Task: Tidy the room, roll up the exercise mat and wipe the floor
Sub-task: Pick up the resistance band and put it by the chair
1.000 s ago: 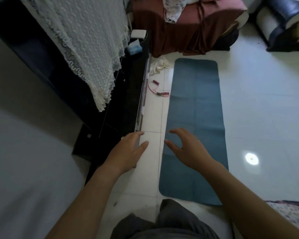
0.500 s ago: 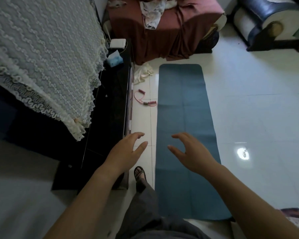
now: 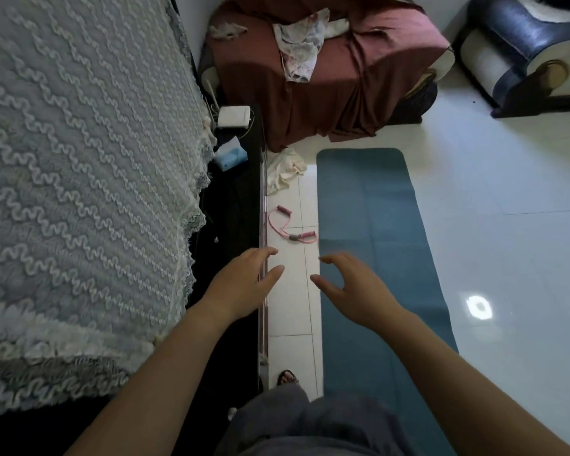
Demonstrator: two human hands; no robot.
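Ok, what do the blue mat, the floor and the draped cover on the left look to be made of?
Mat: probably foam or rubber with a matte finish. It lies flat, has rounded corners and shows no glare.
Floor: glazed tile, glossy, with thin grout lines and a mirrored bright light.
Cover: pale lace-like fabric with wavy raised stitching and a scalloped edge.

Open floor strip [image 3: 292, 301] — pink band [image 3: 290, 227], perhaps cloth [image 3: 283, 169], ahead.
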